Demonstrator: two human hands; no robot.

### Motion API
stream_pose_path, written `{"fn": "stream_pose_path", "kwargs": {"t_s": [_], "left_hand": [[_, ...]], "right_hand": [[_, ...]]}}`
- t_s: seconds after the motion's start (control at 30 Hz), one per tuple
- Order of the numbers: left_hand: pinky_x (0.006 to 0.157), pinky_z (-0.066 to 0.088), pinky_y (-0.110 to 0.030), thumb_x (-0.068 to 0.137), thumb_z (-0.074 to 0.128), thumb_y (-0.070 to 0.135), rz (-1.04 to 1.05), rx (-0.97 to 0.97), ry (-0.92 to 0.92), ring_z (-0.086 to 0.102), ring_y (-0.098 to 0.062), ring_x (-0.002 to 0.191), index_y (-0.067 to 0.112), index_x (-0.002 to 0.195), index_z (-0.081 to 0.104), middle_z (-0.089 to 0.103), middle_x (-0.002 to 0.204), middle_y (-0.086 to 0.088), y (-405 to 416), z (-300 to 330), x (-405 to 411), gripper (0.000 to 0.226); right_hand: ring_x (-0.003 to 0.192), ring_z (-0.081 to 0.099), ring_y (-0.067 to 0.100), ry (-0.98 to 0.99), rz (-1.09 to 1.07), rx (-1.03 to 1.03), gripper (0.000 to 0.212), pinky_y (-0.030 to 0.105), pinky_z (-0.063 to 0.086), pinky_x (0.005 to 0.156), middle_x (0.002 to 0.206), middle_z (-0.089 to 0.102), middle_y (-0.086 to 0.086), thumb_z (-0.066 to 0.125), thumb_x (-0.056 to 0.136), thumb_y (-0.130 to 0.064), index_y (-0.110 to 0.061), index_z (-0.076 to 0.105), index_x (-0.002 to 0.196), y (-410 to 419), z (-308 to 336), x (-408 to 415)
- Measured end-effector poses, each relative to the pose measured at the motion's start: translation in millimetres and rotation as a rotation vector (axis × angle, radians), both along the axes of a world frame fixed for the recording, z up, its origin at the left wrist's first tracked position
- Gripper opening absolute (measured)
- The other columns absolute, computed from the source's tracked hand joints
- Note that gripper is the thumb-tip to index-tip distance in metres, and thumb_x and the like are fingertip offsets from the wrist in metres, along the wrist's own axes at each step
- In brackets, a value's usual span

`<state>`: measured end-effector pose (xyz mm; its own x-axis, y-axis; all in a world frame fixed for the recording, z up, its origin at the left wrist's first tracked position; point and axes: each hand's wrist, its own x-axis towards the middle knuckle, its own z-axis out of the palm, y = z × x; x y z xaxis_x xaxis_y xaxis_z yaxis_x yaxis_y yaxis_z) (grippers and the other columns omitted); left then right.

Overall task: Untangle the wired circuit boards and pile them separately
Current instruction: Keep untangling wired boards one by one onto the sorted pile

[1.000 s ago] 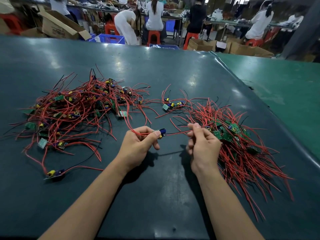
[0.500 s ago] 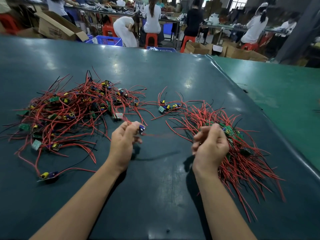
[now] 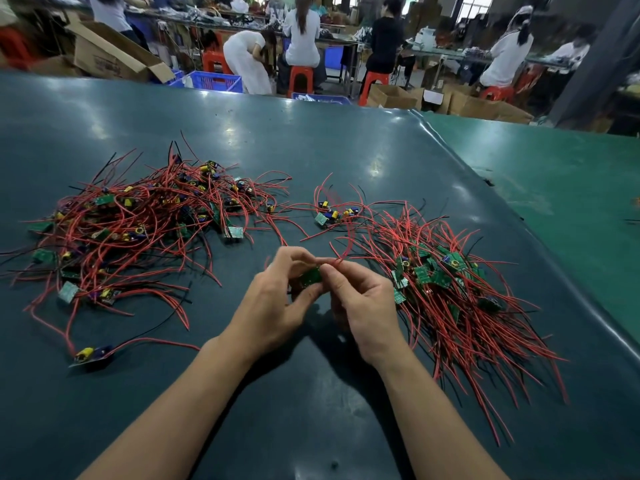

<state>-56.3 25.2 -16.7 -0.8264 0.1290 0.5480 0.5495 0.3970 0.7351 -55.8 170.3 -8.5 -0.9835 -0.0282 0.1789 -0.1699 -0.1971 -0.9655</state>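
Head camera view, looking down at two bare forearms reaching over a dark teal table [image 3: 346,150]. Both hands meet near the middle of the table, just above its surface. The left hand [image 3: 273,303] has its fingers and thumb curled around a small green circuit board [image 3: 310,276], gripping it from the left. The right hand [image 3: 367,306] pinches the same board's right edge between thumb and forefinger; a red wire [image 3: 341,251] rises from the pinch and curves away toward the far right.

To the left lies a loose, tangled heap of boards [image 3: 138,216], its red and black wires looping in every direction, with yellow and blue components showing among them. One stray board [image 3: 91,355] with a yellow part lies apart at the near left, trailing a red wire. To the right sits a sorted pile [image 3: 446,289], green boards bunched together at its near-left side and red wires fanning outward toward the near right. Between the two heaps, farther back, a small cluster of boards [image 3: 332,214] rests with wires curling around it.

Beyond the table's far edge, several people sit or bend at workbenches on red stools [image 3: 300,77], among cardboard boxes [image 3: 107,53] and a blue crate [image 3: 214,81]. A lighter green table [image 3: 554,188] adjoins on the right.
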Motion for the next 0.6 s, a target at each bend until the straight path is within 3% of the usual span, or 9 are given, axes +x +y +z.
{"fn": "stream_pose_path", "kwargs": {"t_s": [0.07, 0.13, 0.3, 0.4, 0.6], "left_hand": [[0.081, 0.056, -0.036, 0.085, 0.074, 0.016, 0.026, -0.064, 0.024, 0.068, -0.013, 0.094, 0.016, 0.107, 0.055, 0.068, 0.099, 0.014, 0, 0, -1, 0.029], [0.073, 0.054, -0.043, 0.086, 0.073, 0.024, 0.085, -0.148, 0.07, 0.064, -0.023, 0.081, 0.013, 0.108, 0.06, 0.068, 0.095, 0.004, 0, 0, 0, 0.028], [0.071, 0.035, -0.02, 0.086, 0.071, 0.026, 0.118, -0.255, 0.214, 0.038, 0.002, 0.074, 0.01, 0.106, 0.065, 0.06, 0.091, 0.013, 3, 4, 1, 0.026], [0.073, 0.034, -0.023, 0.085, 0.072, 0.023, 0.103, -0.29, 0.253, 0.038, 0.016, 0.081, 0.009, 0.103, 0.065, 0.061, 0.092, 0.013, 1, 3, -1, 0.024], [0.074, 0.04, -0.03, 0.084, 0.072, 0.027, 0.132, -0.327, 0.294, 0.037, -0.001, 0.076, 0.011, 0.101, 0.066, 0.058, 0.088, 0.014, -7, 1, 0, 0.024]], "right_hand": [[0.051, 0.051, 0.001, 0.025, -0.058, 0.018, 0.015, 0.012, 0.039, 0.049, 0.059, 0.064, -0.01, 0.067, 0.089, -0.005, -0.015, 0.078, 0.088, 1, -1, -1], [0.052, 0.051, -0.001, 0.042, -0.119, 0.042, 0.013, 0.011, 0.04, 0.051, 0.058, 0.062, -0.012, 0.069, 0.089, -0.007, -0.015, 0.078, 0.083, 1, -2, -2], [0.051, 0.044, 0.005, 0.022, -0.329, -0.006, 0.016, 0.017, 0.037, 0.049, 0.052, 0.052, -0.008, 0.072, 0.088, -0.017, -0.011, 0.077, 0.074, 5, -4, -8], [0.045, 0.04, 0.004, -0.042, -0.371, -0.097, 0.017, 0.018, 0.032, 0.042, 0.05, 0.053, -0.007, 0.07, 0.09, -0.021, -0.02, 0.08, 0.075, 10, -3, -9], [0.036, 0.032, 0.005, -0.094, -0.453, -0.366, 0.029, 0.016, 0.024, 0.036, 0.053, 0.054, -0.006, 0.061, 0.096, -0.011, -0.011, 0.067, 0.067, 21, 3, -14]]}}
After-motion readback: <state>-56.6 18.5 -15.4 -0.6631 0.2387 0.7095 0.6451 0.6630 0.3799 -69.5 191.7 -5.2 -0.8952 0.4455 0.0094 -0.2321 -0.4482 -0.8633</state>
